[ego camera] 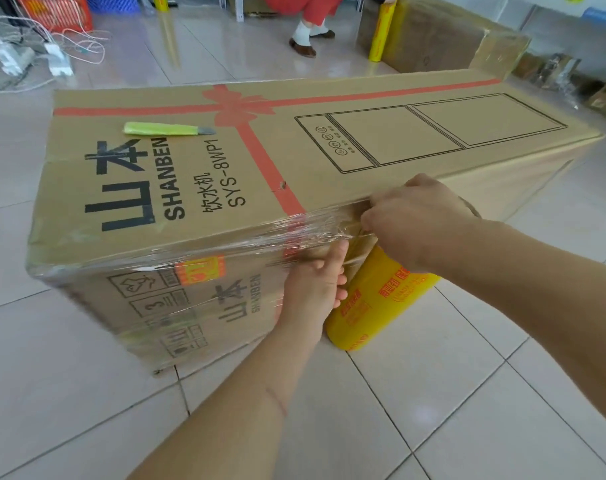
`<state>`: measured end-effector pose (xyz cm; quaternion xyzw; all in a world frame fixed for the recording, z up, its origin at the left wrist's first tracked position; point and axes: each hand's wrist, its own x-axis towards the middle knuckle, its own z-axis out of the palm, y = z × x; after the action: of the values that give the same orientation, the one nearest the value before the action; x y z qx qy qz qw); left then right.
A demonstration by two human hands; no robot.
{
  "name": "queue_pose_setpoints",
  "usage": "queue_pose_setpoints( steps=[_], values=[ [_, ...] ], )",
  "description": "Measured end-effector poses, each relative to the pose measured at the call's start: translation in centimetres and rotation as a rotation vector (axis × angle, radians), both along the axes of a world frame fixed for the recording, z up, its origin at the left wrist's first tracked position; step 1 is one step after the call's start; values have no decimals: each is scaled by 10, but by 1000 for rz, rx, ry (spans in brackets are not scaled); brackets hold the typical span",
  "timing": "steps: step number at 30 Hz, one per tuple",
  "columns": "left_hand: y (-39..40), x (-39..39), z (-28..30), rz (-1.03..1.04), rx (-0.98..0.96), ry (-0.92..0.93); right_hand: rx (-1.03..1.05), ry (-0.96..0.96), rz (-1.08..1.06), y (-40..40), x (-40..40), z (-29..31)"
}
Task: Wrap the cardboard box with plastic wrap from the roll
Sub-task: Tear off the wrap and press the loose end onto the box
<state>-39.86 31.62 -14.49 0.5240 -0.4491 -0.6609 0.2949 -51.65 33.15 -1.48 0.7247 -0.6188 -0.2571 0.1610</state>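
Long brown cardboard box (260,161) lies on floor, clear film over near-left end. My left hand (312,289) flat, pressing film to side; right hand (412,220) pinches film edge at top corner. Yellow plastic-wrap roll (381,303) upright against side. Keep film taut, overlap.

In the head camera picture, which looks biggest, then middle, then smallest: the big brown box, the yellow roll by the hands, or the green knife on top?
1. Long brown cardboard box, by far the largest.
2. Yellow roll of plastic wrap, though part is hidden behind the hands.
3. Yellow-green utility knife, smallest; it lies farther away, but is clearly slimmer.
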Motion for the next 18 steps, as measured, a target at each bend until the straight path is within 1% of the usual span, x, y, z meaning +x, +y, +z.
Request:
queue_pose_setpoints(
  steps=[2, 4, 9, 14, 18],
  values=[
    [-8, 1, 0, 12, 30, -2, 2, 7, -11, 2, 9, -7],
    [-13, 2, -4, 11, 8, -40, -5, 2, 7, 1, 12, -12],
    [-14, 0, -11, 9, -56, -49, 11, 16, 98, 2, -16, -12],
    [-15, -2, -19, 16, -116, -59, -56, -48, 260, 8, -35, -9],
    [-18, -4, -27, 24, -180, -96, -82, -18, 471, 7, -52, -5]
  ],
)
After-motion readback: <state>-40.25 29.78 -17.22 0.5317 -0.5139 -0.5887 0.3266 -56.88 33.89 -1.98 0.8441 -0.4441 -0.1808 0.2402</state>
